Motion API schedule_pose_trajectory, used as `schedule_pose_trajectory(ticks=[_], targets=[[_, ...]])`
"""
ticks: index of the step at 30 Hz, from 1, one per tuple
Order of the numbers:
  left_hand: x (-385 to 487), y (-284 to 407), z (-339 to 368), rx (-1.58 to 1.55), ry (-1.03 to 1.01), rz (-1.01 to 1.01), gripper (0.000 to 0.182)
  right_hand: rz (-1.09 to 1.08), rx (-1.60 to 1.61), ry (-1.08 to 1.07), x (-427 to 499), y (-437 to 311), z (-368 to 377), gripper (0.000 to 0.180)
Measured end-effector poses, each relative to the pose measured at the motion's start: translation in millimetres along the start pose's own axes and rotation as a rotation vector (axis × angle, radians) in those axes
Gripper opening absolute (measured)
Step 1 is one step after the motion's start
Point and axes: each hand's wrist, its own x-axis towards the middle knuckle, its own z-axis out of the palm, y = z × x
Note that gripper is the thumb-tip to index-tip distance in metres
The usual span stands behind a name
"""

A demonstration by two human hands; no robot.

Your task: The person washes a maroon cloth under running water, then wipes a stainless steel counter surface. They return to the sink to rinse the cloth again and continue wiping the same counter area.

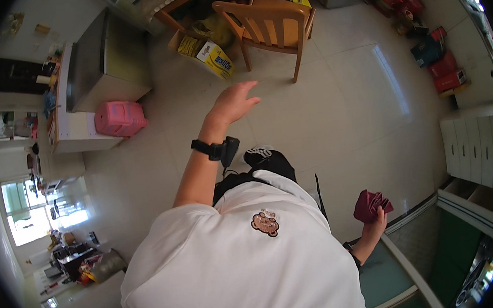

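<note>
My left hand (234,101) is held out over the tiled floor (334,102), its fingers apart and nothing in it. A black strap with a small black device (228,151) is around that wrist. Off to the right, my right hand (375,229) grips a dark red folded cloth item (369,206), bunched in loose pleats; whether it is a bag or a plain cloth I cannot tell. It is lifted at the side of my body, near a sliding door frame (407,258). Part of the right palm is hidden behind the cloth.
Ahead stands a wooden chair (277,23) beside an open yellow-and-white carton (216,60). A pink plastic container (121,118) is on the floor by a counter at left. Red and dark bags (445,66) line the right wall, above a white drawer cabinet (474,147).
</note>
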Motion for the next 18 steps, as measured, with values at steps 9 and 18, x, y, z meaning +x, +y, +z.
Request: schedule_pose_trajectory(ticks=[9,18], targets=[[-88,110,85,-0.114,0.065,-0.3,0.053,0.132,-0.07,-0.33,101,-126,-69,0.039],[105,295,221,-0.131,0.033,-0.028,0.051,0.008,-0.129,-0.154,224,-236,-135,0.04]])
